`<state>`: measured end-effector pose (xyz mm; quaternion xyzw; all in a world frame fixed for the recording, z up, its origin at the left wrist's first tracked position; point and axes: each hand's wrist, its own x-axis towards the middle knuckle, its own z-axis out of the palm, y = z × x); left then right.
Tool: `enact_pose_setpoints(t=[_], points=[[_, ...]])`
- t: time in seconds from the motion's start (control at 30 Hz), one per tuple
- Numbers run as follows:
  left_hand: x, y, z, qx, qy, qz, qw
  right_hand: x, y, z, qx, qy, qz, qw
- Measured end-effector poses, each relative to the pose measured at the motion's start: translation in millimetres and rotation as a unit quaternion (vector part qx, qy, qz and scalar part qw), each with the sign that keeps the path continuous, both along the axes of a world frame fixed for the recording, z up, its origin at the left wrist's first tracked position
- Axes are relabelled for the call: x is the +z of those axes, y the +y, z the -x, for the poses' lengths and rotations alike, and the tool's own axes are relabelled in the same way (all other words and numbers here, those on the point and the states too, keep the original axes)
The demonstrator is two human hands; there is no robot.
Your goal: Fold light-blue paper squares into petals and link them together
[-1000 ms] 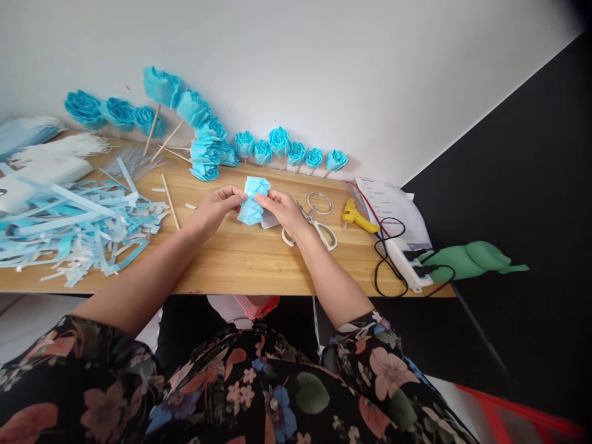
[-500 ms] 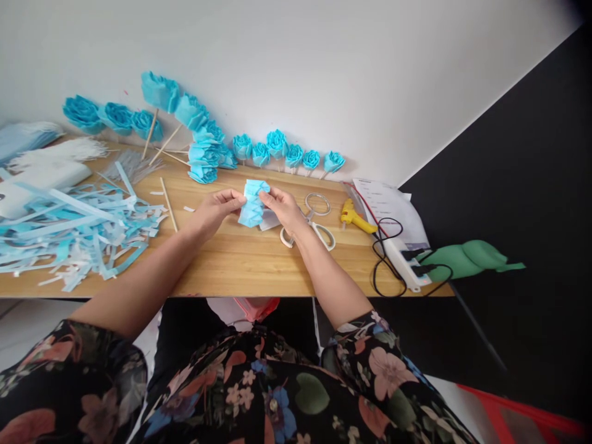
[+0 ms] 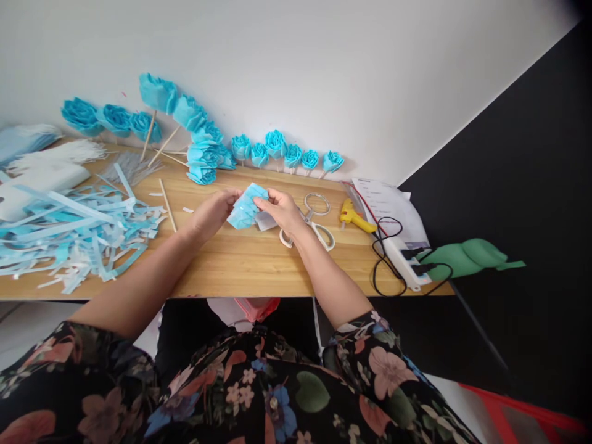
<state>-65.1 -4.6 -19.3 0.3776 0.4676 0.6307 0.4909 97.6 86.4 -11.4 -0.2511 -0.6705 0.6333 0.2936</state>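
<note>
A folded strip of light-blue crepe paper (image 3: 244, 209) is held between both hands above the wooden table, tilted with its upper end to the right. My left hand (image 3: 213, 213) pinches its left edge, with the fingertips partly behind the paper. My right hand (image 3: 283, 211) grips the upper right edge, thumb across the front. Just under the right hand lies a pale piece of paper (image 3: 266, 222). Close by on the right are scissors with white handles (image 3: 321, 234), partly covered by the right wrist, and a silvery ring (image 3: 317, 203).
Blue paper roses on sticks (image 3: 276, 145) lean along the wall. Blue and white paper strips (image 3: 87, 228) heap at the left, near a loose wooden stick (image 3: 168, 205). At right lie a yellow glue gun (image 3: 355, 217), printed sheets (image 3: 393, 203) and a power strip (image 3: 401, 262) with black cables.
The blue crepe paper has turned from nearly upright to a slant and shifted slightly left. My left hand has moved a little left with it; the right thumb has slid across the front.
</note>
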Motion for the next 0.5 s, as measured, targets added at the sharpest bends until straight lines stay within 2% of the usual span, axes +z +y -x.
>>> enact_pose_setpoints(t=[0.1, 0.33, 0.5], points=[[1.7, -0.4, -0.1, 0.018, -0.015, 0.005, 1.000, -1.9, 1.1, -0.8, 0.009, -0.004, -0.009, 1.000], [-7.7, -2.3, 0.6, 0.066, 0.061, -0.027, 0.996, -7.6, 2.6, -0.5, 0.042, -0.060, -0.106, 0.992], [-6.6, -1.9, 0.3, 0.080, 0.074, -0.033, 0.993, -2.7, -0.6, -0.4, 0.032, -0.020, -0.086, 0.996]])
